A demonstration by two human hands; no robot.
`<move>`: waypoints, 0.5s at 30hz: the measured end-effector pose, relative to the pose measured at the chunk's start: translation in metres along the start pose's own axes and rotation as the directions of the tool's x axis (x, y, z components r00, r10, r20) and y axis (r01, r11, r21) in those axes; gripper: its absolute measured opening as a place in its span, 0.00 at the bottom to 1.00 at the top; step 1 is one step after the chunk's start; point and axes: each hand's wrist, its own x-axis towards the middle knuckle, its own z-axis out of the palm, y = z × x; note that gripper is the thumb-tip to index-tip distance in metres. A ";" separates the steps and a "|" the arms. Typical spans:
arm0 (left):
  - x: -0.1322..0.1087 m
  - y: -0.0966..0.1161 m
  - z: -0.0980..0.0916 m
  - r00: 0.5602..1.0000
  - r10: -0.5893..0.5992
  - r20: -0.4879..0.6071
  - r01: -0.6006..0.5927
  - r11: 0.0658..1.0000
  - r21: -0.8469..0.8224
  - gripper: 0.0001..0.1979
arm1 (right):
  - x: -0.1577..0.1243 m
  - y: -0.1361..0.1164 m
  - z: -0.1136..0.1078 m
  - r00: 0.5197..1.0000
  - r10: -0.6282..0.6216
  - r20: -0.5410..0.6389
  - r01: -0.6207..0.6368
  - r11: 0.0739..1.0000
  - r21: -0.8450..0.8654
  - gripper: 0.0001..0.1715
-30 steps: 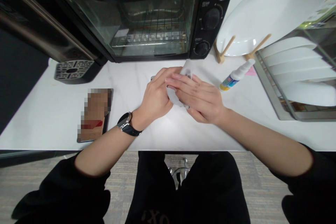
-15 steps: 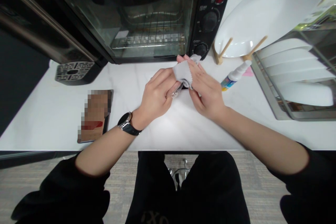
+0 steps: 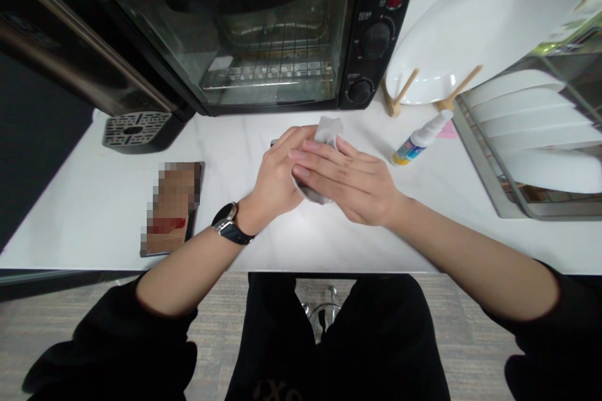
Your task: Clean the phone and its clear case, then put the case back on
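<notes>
A grey cleaning cloth (image 3: 329, 130) with zigzag-cut edges is pressed between my two hands above the white counter. My right hand (image 3: 355, 185) lies over the cloth from the right, its fingers pressing it against the left palm. From the left, my left hand (image 3: 279, 172) curls round an item that the cloth and fingers almost wholly cover; its kind cannot be made out. A small dark end (image 3: 273, 143) shows just beyond the left knuckles. Beyond my right hand stands a small white spray bottle (image 3: 416, 145) with a blue and yellow label.
A black toaster oven (image 3: 277, 103) stands behind my hands. On the left are a phone (image 3: 172, 207) with a blurred-out screen and a machine's drip tray (image 3: 136, 128). At right, a large white plate (image 3: 423, 75) leans on a wooden stand beside a metal rack (image 3: 484, 182) of white dishes.
My right hand has slid left and toward me, now overlapping the left fingers with the cloth underneath. The clear, shiny piece seen by my left fingertips is now covered.
</notes>
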 end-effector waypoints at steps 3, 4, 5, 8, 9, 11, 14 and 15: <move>0.004 0.004 -0.004 0.986 0.154 -0.064 -0.151 0.987 0.047 0.13 | -0.001 0.008 0.003 0.995 0.035 -0.096 -0.033 0.999 0.027 0.41; 0.005 0.006 -0.005 0.982 0.173 -0.071 -0.169 0.984 0.061 0.12 | -0.002 0.011 0.003 0.990 0.067 -0.120 -0.064 0.998 0.029 0.41; 0.007 0.009 -0.006 0.982 0.173 -0.069 -0.169 0.983 0.068 0.11 | -0.002 0.015 0.003 0.985 0.103 -0.141 -0.100 0.995 0.028 0.41; 0.011 0.017 -0.008 0.992 0.118 -0.049 -0.115 0.991 0.062 0.09 | -0.003 0.024 0.004 0.969 0.190 -0.160 -0.185 0.982 0.046 0.39; 0.012 0.019 -0.008 0.992 0.117 -0.047 -0.114 0.992 0.060 0.09 | -0.003 0.025 0.004 0.965 0.200 -0.167 -0.193 0.979 0.060 0.39; 0.012 0.018 -0.007 0.991 0.123 -0.045 -0.120 0.991 0.064 0.09 | -0.003 0.026 0.004 0.966 0.177 -0.186 -0.167 0.983 0.071 0.39; 0.009 0.013 -0.005 0.986 0.163 -0.046 -0.158 0.983 0.090 0.10 | -0.001 0.022 0.005 0.974 0.051 -0.219 -0.038 0.997 0.064 0.39; 0.008 0.011 -0.004 0.983 0.180 -0.047 -0.175 0.980 0.096 0.11 | 0.000 0.019 0.004 0.977 0.009 -0.213 0.005 0.998 0.065 0.39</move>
